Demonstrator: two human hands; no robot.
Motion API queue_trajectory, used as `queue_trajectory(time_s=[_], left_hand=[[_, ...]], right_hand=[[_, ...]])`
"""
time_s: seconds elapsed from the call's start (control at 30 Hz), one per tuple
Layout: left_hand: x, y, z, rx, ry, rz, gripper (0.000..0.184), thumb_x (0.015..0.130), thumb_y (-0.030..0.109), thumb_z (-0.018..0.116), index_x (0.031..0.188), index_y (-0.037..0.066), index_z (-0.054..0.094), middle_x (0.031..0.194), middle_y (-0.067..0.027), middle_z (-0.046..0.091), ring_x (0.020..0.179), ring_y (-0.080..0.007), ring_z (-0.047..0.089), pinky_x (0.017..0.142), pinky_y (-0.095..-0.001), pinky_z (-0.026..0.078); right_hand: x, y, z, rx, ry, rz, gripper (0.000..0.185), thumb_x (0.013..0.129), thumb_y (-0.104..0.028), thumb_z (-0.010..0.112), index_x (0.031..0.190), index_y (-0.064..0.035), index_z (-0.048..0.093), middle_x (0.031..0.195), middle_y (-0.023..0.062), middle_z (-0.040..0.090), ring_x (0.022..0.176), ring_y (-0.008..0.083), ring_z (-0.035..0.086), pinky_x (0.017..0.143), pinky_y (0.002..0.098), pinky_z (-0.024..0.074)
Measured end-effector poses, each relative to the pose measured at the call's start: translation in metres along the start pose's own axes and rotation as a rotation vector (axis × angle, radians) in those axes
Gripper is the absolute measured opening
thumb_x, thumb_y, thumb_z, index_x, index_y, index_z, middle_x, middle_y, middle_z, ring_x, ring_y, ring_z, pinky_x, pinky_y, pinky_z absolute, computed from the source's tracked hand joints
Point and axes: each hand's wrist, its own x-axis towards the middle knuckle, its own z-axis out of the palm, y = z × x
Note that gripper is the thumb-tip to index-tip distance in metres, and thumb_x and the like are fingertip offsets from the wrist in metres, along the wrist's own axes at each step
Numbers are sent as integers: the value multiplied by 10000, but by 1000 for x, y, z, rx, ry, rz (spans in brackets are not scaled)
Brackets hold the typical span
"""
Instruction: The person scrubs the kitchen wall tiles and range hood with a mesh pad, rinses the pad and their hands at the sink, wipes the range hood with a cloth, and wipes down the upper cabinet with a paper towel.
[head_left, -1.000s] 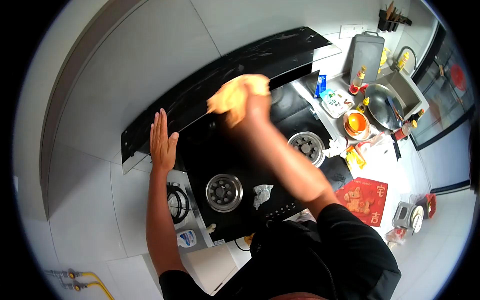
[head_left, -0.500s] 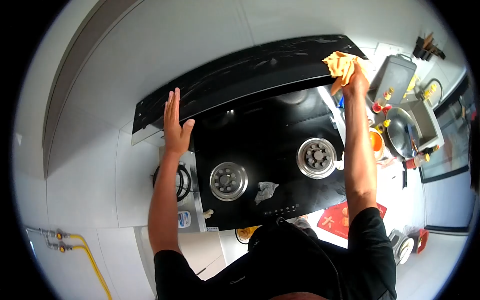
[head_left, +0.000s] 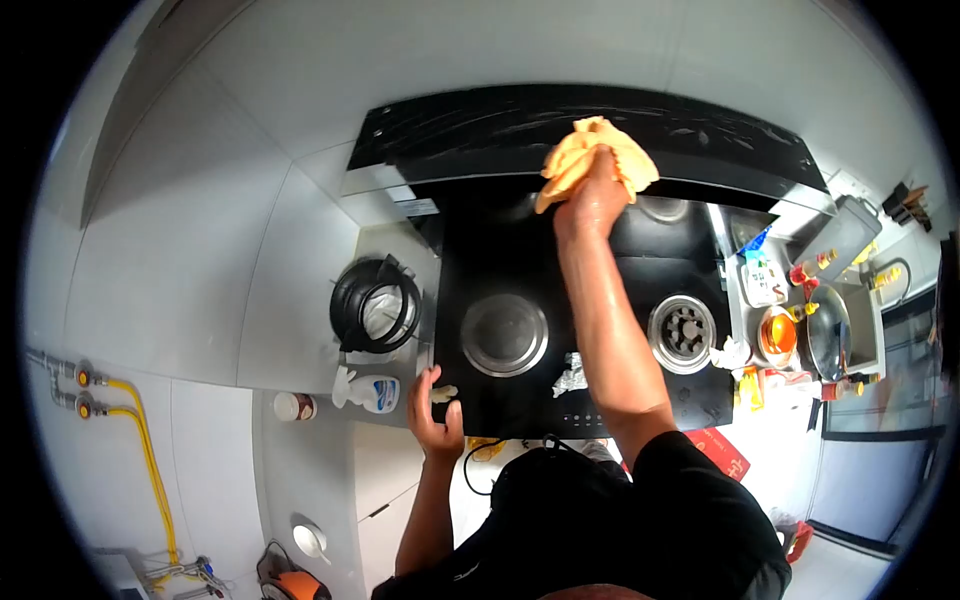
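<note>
My right hand (head_left: 594,207) grips a bunched orange-yellow cloth (head_left: 630,160) against the long black panel (head_left: 450,125), which carries whitish streaks. Below that panel lies the black gas stove (head_left: 610,270), with a left burner (head_left: 505,335) and a right burner (head_left: 683,333). A crumpled grey wad (head_left: 570,376) rests on the stove near the front, beside my right forearm. At the stove's front left corner is my left hand (head_left: 436,418), thumb and fingers apart, holding nothing. It is close to a small pale scrap (head_left: 444,394) on the stove.
Left of the stove are black pan supports (head_left: 375,305), a spray bottle (head_left: 378,393) and a lidded jar (head_left: 294,407). Along the right stand an orange bowl (head_left: 778,336), a pan (head_left: 828,335), sauce bottles (head_left: 812,266) and the sink (head_left: 868,330). Yellow gas pipes (head_left: 140,440) run down the left wall.
My right hand has moved left along the black panel with the cloth. My left hand has come down from the panel's left end to the stove's front corner. The view has shifted left.
</note>
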Motion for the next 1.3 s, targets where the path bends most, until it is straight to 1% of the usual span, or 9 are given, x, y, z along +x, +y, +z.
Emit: queue_trajectory(time_s=[0.13, 0.5, 0.53, 0.67, 0.8, 0.93, 1.1, 1.17, 1.3], left_hand=[[-54, -28, -40, 39, 39, -134, 550, 913, 161, 602, 1405, -49, 472, 1268, -233, 643, 1143, -376, 617, 1019, -477, 454], [-117, -28, -82, -68, 165, -482, 586, 963, 207, 587, 1479, -14, 419, 1286, -200, 641, 1113, -301, 643, 916, -414, 501], [-121, -28, -82, -80, 159, -496, 614, 1012, 346, 581, 1496, 9, 411, 1301, -185, 626, 1107, -286, 641, 935, -410, 500], [-131, -27, -84, -109, 199, -546, 598, 1009, 305, 590, 1502, 21, 407, 1291, -182, 625, 1080, -283, 645, 937, -409, 499], [-140, -32, -91, -56, 241, -518, 560, 973, 144, 574, 1492, 9, 416, 1292, -195, 629, 1026, -275, 674, 856, -370, 525], [-139, -28, -93, -84, 271, -546, 559, 985, 189, 582, 1489, 13, 415, 1292, -192, 621, 1008, -270, 675, 876, -382, 525], [-135, -21, -81, -143, 256, -582, 577, 989, 265, 608, 1476, 13, 427, 1286, -182, 622, 990, -269, 677, 867, -387, 536], [-130, -18, -70, -150, 199, -539, 504, 965, 70, 556, 1450, -10, 443, 1270, -198, 634, 962, -249, 698, 859, -354, 554], [-116, -9, -49, -182, 122, -564, 458, 964, 68, 563, 1406, -21, 483, 1247, -195, 654, 942, -242, 714, 852, -351, 560]], right_hand=[[-72, 45, 47, 1, 10, 202, 328, 993, -131, 628, 1272, 20, 546, 1177, 114, 650, 1035, 218, 670, 909, 361, 552], [-166, 151, 110, -104, -118, 323, 331, 999, -114, 616, 1312, -31, 545, 1231, 80, 645, 1111, 210, 634, 961, 353, 512], [-170, 160, 113, -48, -147, 325, 332, 999, -106, 612, 1316, -34, 544, 1246, 76, 640, 1116, 209, 632, 962, 351, 510], [-198, 182, 130, 27, -173, 356, 332, 989, -80, 615, 1310, -37, 543, 1254, 68, 635, 1109, 198, 633, 949, 348, 510], [-209, 191, 140, 20, -181, 500, 377, 963, -74, 658, 1312, -35, 524, 1222, 75, 633, 1098, 203, 635, 916, 351, 528], [-199, 175, 130, 39, -250, 529, 382, 964, -78, 659, 1318, -37, 520, 1222, 79, 631, 1103, 210, 635, 925, 356, 533], [-159, 134, 104, 72, -102, 564, 329, 930, -44, 686, 1232, 2, 564, 1166, 101, 655, 1036, 227, 663, 883, 354, 561], [-138, 116, 90, 126, -92, 601, 303, 925, -43, 691, 1204, 9, 584, 1132, 103, 671, 981, 227, 680, 844, 355, 573], [-104, 69, 69, 67, 22, 520, 282, 917, -49, 697, 1173, 29, 612, 1094, 120, 698, 931, 234, 701, 806, 371, 584]])
